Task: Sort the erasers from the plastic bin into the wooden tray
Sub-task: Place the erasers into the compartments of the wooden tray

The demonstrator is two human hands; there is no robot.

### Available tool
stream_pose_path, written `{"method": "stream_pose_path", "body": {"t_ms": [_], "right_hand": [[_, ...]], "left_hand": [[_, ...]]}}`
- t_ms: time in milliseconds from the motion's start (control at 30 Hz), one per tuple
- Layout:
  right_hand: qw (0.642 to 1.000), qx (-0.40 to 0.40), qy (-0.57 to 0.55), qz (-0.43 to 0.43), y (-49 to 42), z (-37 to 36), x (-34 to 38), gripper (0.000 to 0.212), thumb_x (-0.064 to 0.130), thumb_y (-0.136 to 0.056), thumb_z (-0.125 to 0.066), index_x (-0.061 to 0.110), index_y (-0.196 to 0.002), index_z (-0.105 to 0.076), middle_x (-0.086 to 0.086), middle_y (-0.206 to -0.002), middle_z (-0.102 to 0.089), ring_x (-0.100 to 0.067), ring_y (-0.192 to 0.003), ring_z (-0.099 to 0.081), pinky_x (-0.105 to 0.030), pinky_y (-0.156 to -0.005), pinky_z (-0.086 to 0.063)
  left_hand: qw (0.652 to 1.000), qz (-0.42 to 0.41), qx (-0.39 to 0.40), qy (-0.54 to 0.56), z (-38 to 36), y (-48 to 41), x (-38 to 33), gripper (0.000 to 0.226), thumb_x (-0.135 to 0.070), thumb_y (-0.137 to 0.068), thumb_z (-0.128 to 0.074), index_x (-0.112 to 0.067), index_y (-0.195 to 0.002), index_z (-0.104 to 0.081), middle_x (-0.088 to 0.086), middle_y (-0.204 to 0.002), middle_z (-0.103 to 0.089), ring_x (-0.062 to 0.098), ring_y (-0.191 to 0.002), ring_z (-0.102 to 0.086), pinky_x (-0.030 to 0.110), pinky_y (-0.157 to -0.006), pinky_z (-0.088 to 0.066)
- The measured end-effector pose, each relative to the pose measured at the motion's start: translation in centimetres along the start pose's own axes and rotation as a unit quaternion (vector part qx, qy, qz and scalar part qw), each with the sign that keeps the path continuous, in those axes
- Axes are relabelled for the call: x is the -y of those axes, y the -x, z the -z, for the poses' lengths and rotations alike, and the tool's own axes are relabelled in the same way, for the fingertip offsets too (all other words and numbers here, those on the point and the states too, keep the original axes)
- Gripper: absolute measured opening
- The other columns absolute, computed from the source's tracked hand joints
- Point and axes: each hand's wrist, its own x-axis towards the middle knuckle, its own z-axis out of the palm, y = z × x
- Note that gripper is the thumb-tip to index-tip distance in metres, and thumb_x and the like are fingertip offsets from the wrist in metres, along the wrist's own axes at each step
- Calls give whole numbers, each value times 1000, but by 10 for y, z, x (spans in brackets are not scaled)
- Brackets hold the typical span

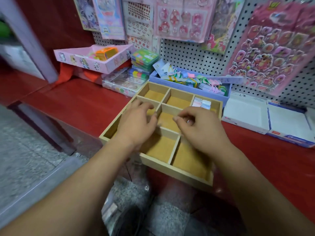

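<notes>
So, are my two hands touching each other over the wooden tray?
Apart. The head view shows a strip of wooden tray floor between the left hand and the right hand.

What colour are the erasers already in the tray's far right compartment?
The erasers are pastel pink and pale blue; head view shows them best.

no text can be read. print on the white boxes [245, 114] just right of the wooden tray [179, 174] is blurred, and so are the small marks on the pink sticker sheet [272, 48] above those boxes.
</notes>
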Motion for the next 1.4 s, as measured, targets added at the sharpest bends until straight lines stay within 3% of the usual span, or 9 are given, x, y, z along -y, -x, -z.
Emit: {"method": "stream_pose_path", "body": {"t_ms": [167, 400, 533, 667, 800, 900, 1100, 1233, 1400], "right_hand": [[985, 71, -72, 138, 46, -33, 68, 13, 37, -91, -64, 29, -95, -73, 12, -85, -64, -4, -80, -60, -26, -77, -49], [952, 272, -48, 134, 79, -111, 115, 11, 34, -96, -64, 29, -103, -71, 14, -85, -62, 0, -77, -58, -13, -67, -42], [923, 363, 24, 128, 83, -191, 117, 17, 33, -93, -65, 22, -104, -72, 8, -88, -67, -14, -84, -65, -34, -78, -53], [875, 448, 130, 130, 94, -276, 107, 42, 40, -94, -58, 15, -128, -62, -11, -118, -60, -31, -117, -55, -35, -98, -45], [894, 390, 167, 143, 98, -336, 102, 62, 46, -84, -49, 7, -131, -57, -20, -121, -55, -41, -113, -51, -47, -96, -45], [902, 348, 192, 166, 97, -369, 100, 63, 40, -84, -62, 7, -137, -50, -21, -120, -53, -43, -108, -53, -52, -92, -48], [922, 307, 160, 173, 113, -400, 80, 76, 46, -95, -47, 8, -156, -23, -25, -136, -48, -43, -124, -47, -52, -104, -43], [928, 294, 154, 170, 114, -404, 78, 77, 42, -91, -51, 9, -156, -26, -24, -133, -49, -43, -121, -47, -52, -100, -42], [927, 306, 150, 158, 114, -404, 77, 79, 42, -87, -51, 9, -155, -29, -22, -133, -49, -40, -121, -47, -49, -98, -43]], "left_hand": [[998, 25, -54, -20, 69, 49, 44, 24, -33, -89, -60, -19, -107, -69, -2, -94, -57, 24, -95, -60, 35, -85, -48], [978, 181, -108, 4, 130, 158, 156, 6, -26, -92, -60, -24, -89, -65, -5, -76, -65, 17, -72, -61, 31, -70, -47], [949, 300, -86, 50, 113, 232, 224, 5, -18, -95, -62, -17, -94, -67, 0, -75, -66, 14, -65, -58, 28, -63, -37], [916, 387, -27, 105, 65, 305, 288, 4, -20, -96, -64, -22, -93, -62, -4, -75, -66, 7, -64, -58, 27, -66, -39], [881, 443, 29, 165, 10, 349, 335, 10, -18, -97, -64, -16, -106, -62, 4, -86, -65, 13, -69, -59, 30, -70, -47], [868, 468, 69, 150, -30, 370, 358, 30, -25, -97, -64, -15, -124, -60, 7, -114, -60, 22, -97, -63, 35, -91, -50], [884, 424, 186, 61, -86, 372, 388, 64, -40, -92, -64, -14, -146, -44, 11, -147, -43, 32, -136, -42, 35, -108, -36], [912, 330, 241, -26, -114, 367, 410, 85, -77, -84, -38, -27, -153, -35, 13, -144, -41, 33, -132, -40, 42, -106, -39], [932, 201, 279, -116, -146, 375, 418, 77, -80, -88, -38, -33, -148, -40, 14, -135, -46, 33, -122, -47, 44, -98, -40]]}}
